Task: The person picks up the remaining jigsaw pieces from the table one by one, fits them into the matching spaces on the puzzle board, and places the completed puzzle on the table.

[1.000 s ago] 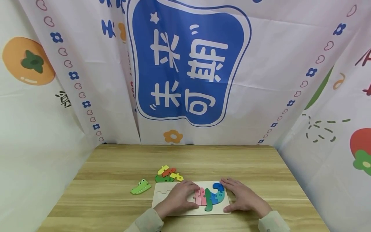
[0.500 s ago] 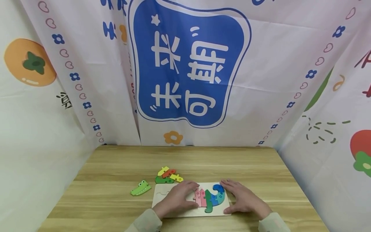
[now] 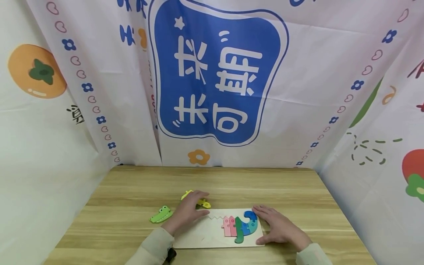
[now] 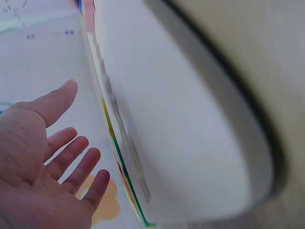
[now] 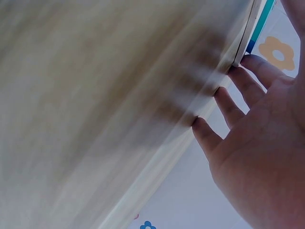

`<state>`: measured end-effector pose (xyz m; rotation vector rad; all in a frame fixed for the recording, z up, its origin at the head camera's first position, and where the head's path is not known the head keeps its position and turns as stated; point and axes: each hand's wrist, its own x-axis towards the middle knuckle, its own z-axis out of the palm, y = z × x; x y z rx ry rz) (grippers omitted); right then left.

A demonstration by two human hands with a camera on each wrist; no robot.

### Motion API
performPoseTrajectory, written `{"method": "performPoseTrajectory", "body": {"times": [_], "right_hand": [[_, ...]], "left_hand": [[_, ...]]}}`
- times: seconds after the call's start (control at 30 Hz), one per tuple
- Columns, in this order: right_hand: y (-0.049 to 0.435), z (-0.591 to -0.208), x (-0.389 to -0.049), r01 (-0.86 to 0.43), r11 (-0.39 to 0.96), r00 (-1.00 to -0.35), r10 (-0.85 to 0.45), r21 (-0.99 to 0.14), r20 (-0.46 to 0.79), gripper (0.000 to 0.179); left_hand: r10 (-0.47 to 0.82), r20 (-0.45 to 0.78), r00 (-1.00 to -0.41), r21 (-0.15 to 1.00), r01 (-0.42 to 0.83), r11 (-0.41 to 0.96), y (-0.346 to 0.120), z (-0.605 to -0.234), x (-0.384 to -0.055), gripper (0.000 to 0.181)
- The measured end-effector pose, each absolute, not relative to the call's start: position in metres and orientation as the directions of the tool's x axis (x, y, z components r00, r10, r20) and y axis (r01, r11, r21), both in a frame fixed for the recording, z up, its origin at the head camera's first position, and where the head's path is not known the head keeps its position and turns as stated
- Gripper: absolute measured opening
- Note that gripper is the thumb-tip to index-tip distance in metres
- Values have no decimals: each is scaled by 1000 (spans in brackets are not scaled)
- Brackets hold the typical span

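Hands point(image 3: 278, 226) at puzzle board point(image 3: 202, 235), blue backdrop panel point(image 3: 212, 82) lettered sideways 未来可期

1. The puzzle board point(image 3: 205, 237) lies on the bench point(image 3: 265, 186).
2. Joined pieces point(image 3: 238, 227) sit on the board's right half.
3. Loose pieces point(image 3: 205, 204) lie behind the board's left half.
4. The crocodile-head piece point(image 3: 161, 215) lies left of the board and loose pieces.

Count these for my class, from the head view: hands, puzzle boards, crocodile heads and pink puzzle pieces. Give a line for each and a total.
Hands: 2
Puzzle board: 1
Crocodile head: 1
Pink puzzle pieces: 2
Total: 6
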<state>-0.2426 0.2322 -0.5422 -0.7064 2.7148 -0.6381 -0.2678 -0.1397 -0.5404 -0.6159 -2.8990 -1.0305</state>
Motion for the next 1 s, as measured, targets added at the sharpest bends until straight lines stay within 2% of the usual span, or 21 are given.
{"method": "performPoseTrajectory", "body": {"times": [0.23, 0.43, 0.67, 1.0], "right_hand": [[233, -542, -243, -402, 782, -845, -517, -477, -135, 108], [233, -543, -242, -408, 782, -846, -518, -472, -127, 108], [233, -540, -241, -405, 780, -847, -516, -477, -125, 107], [234, -540, -242, -412, 780, -844, -521, -470, -124, 107]], "left_hand": [[310, 115, -944, 607, 314, 730, -153, -546, -279, 55], [290, 137, -947, 543, 317, 778, -159, -552, -289, 51], [255, 151, -955, 526, 296, 797, -165, -555, -294, 44], [284, 183, -941, 468, 338, 817, -170, -553, -295, 35]]}}
